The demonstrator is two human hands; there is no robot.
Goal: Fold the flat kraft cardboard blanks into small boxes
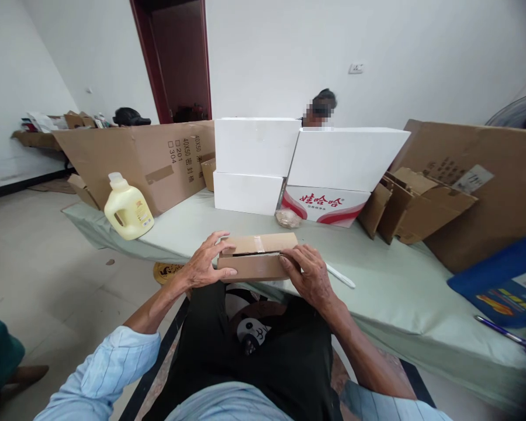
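Observation:
A small brown cardboard box (258,256) with a strip of tape on its top flap rests at the near edge of the table (390,286), close to my lap. My left hand (205,263) grips its left end, thumb on the front face and fingers over the top. On the right end, my right hand (308,270) presses with fingers curled onto the front flap. A white stick-like tool (339,275) lies on the table just right of my right hand.
A cream detergent jug (128,209) stands at the table's left. White foam boxes (256,164) and a red-printed carton (324,204) are stacked behind, with a person partly hidden beyond them. Folded cartons (414,204) lie at right, a blue box (504,280) and purple-handled scissors (511,337) near the right edge.

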